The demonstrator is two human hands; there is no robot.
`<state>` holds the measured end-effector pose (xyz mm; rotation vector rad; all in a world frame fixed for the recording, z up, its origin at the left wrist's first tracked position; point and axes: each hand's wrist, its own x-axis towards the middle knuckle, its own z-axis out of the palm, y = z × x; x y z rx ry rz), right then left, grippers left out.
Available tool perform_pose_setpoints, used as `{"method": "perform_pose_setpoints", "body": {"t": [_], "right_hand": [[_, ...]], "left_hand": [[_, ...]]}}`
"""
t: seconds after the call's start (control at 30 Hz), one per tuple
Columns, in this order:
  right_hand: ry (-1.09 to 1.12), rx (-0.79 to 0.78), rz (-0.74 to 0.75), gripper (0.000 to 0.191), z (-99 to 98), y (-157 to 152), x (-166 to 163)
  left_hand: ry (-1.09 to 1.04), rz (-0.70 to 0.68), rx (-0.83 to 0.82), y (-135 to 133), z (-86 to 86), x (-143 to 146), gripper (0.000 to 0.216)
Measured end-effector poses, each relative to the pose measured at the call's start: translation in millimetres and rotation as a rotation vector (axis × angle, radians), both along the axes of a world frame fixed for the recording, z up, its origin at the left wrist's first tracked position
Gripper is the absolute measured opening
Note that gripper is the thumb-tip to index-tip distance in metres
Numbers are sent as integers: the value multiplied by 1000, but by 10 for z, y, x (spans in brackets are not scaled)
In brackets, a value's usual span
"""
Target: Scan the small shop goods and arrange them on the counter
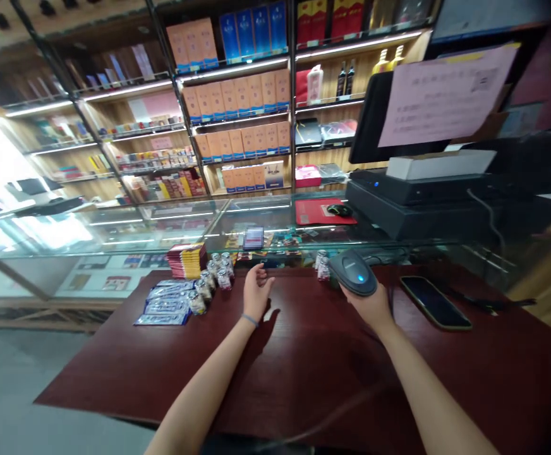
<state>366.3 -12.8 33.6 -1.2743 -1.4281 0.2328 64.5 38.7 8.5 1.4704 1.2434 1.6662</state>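
My right hand (370, 308) is wrapped round the handle of a dark barcode scanner (352, 272), which has a blue light lit on top. Its front end points toward a few small bottles or cans (322, 265) just to its left. Over the middle of the table, my left hand (256, 294) holds nothing; its fingers curl loosely and the thumb stands apart. To the left of that hand are several small silvery-topped bottles or cans (203, 288) in rows. Beside them lie blue-and-white sachets (164, 303) and a stack of red-and-yellow packets (185, 260).
A smartphone (435, 303) lies right of the scanner on the dark red table (294, 366). Behind runs a glass counter (162, 221) with a computer mouse (339, 209) on a red pad (311, 212). A monitor (371, 117) with a paper sheet stands at the right.
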Motion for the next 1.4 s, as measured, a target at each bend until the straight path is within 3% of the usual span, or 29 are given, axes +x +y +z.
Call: {"method": "perform_pose_setpoints", "body": {"t": [0.2,0.43,0.7,0.97,1.27,1.4], "right_hand": [[-75,-4,103,25,-107,-23,-305],[-186,-37,201,58,-260,-108,-627],[-414,-87,292,39,-129,-241,-731],[-365,-102,314,32,-80,-272,-728],[-354,-129,300,29,-25,-298,-767],[-359,-71,277,31,-37,-308,-735]], "left_hand": [[41,239,44,-162,6,-743,48],[70,370,59,-189,-124,-1119,50],[356,416,95,-184,-185,-1164,59],[465,268,4,-117,-281,-1099,88],[280,207,42,-182,-188,-1069,45],[103,165,20,-194,-123,-1047,40]]}}
